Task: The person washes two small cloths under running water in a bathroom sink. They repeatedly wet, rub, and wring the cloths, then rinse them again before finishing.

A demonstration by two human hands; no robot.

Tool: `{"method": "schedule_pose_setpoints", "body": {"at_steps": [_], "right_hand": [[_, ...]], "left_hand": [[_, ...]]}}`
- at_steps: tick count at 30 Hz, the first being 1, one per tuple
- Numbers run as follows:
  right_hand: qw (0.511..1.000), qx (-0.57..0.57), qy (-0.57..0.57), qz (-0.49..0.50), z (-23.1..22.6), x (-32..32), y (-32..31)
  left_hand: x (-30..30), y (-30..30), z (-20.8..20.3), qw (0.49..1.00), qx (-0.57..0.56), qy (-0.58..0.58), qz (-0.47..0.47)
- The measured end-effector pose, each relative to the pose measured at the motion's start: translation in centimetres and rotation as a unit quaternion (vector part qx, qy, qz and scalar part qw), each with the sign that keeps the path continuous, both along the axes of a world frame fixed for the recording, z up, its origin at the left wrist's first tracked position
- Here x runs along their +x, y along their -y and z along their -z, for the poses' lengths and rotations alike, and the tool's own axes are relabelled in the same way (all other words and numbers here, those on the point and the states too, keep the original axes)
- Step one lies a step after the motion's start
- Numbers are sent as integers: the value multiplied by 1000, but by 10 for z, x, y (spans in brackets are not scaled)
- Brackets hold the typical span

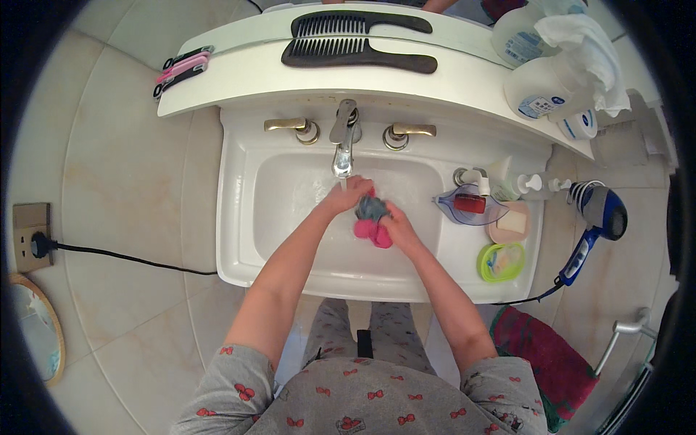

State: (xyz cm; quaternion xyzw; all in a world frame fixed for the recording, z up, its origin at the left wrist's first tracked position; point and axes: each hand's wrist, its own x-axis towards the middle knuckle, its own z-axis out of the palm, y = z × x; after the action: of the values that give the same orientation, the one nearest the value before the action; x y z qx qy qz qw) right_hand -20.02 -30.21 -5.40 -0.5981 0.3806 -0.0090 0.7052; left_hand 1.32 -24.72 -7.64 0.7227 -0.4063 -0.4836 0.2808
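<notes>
One lime-green container (482, 272) nearest, at the sink's (348, 287) front right corner. Next, right hand (403, 228): fingers curled, thumb side pinching the grey part of a pink-and-grey cloth bundle (373, 210). Bundle sits over the basin, right of centre, roughly midway between front and back edges. Reads as a hand rinse: work it back-left under the stream, squeeze rather than wring, keep it low so splash stays inside the rim. Left hand (351, 193) just beyond, fingers bent and together at the bundle's far end, touching pink; blur, can't tell if it's gripping. Faucet (344, 154) at back edge, spout right above that hand.
</notes>
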Motion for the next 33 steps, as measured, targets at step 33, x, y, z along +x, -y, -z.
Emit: {"method": "schedule_pose_setpoints", "body": {"at_steps": [33], "right_hand": [[927,-370,57,36,-83,96,-101]], "left_hand": [[-28,-86,31,611,-124,-644,-444]]}}
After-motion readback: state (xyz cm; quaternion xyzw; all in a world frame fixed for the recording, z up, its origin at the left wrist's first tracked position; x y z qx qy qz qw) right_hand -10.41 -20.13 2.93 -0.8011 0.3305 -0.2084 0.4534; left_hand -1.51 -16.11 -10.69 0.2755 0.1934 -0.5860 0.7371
